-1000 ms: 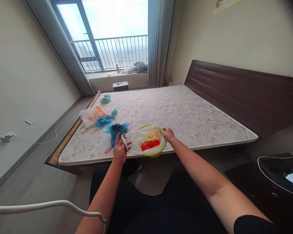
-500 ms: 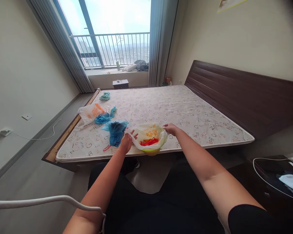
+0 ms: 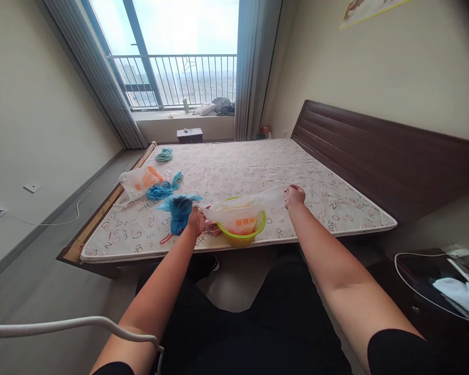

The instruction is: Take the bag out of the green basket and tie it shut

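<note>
A white plastic bag [image 3: 234, 213] with orange print is stretched taut between my hands, its lower part sagging into a yellow-green basket [image 3: 240, 239] at the mattress's near edge. My left hand [image 3: 196, 221] grips one side of the bag's opening, with its fingers closed. On the other side, my right hand [image 3: 295, 196] pinches the opposite edge. Something red shows faintly through the bag; its shape is hidden. Just left of my left hand lies a blue plastic bag [image 3: 180, 214] with something dark in it. A pinkish item [image 3: 213, 229] sits between my left hand and the basket.
Another white bag [image 3: 138, 182], a crumpled blue bag [image 3: 160, 190] and a teal bundle [image 3: 164, 154] lie on the patterned mattress [image 3: 234, 161]. A dark headboard [image 3: 375, 140] rises at right. A white cable [image 3: 70, 327] crosses my left forearm.
My hands have moved apart and pulled the bag's rim from the basket's edge into a taut line. My left hand's spread fingers have closed. The red contents are now mostly covered.
</note>
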`<state>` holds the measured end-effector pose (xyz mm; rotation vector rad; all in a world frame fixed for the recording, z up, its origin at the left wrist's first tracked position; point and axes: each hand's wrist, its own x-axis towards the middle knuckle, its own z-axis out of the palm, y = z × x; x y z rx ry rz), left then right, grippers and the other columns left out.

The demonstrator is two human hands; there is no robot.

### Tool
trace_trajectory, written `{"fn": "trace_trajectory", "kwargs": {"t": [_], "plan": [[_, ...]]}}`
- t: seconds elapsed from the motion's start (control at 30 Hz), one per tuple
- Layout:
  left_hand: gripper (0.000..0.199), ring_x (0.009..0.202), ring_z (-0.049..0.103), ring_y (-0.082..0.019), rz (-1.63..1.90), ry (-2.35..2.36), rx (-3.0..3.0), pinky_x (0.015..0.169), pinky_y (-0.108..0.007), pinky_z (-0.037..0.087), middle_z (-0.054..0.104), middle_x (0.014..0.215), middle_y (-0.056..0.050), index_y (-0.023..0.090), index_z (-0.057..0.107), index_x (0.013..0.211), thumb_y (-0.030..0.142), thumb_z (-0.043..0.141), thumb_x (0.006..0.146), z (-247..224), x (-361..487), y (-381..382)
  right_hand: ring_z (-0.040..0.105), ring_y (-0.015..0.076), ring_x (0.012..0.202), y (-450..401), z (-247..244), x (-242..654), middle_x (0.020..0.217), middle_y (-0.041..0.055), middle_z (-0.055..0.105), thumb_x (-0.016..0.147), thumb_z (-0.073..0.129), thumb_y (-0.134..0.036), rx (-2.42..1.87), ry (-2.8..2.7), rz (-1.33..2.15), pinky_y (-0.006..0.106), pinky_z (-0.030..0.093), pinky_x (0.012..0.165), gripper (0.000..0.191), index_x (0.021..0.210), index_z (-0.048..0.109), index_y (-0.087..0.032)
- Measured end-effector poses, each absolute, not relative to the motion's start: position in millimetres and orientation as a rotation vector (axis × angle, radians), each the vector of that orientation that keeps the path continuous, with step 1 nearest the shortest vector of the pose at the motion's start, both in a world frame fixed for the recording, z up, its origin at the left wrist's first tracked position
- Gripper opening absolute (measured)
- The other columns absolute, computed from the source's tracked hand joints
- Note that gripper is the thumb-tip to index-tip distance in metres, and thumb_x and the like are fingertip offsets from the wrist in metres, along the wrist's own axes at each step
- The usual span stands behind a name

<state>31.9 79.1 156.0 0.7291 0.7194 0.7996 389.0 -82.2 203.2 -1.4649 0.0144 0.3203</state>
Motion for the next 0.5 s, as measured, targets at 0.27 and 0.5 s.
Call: {"fn": "trace_trajectory", "kwargs": {"t": [0.27, 0.5], "plan": [[0.04, 0.056, 0.053, -0.009, 1.084, 0.993, 0.543, 0.058, -0.019, 0.045, 0.057, 0.067, 0.001, 0.015, 0.072, 0.096, 0.04, 0.042, 0.102, 182.2, 36.8, 89.8, 0.068, 0.0116, 0.071, -78.5, 210.0, 378.6, 0.082, -0.0075, 0.057, 0.076, 0.07, -0.016, -1.011, 0.002, 0.423, 0.033, 0.06, 0.074, 0.029, 0.093, 0.048, -0.026], [0.023, 0.085, 0.069, -0.018, 1.075, 0.715, 0.428, 0.083, -0.032, 0.054, 0.068, 0.081, -0.003, 0.02, 0.061, 0.086, 0.029, 0.044, 0.097, 189.3, 34.1, 93.7, 0.064, 0.0114, 0.068, -85.3, 207.4, 375.6, 0.077, -0.0074, 0.06, 0.074, 0.061, -0.011, -0.984, 0.039, 0.409, 0.03, 0.059, 0.067, 0.028, 0.095, 0.049, -0.026]]}}
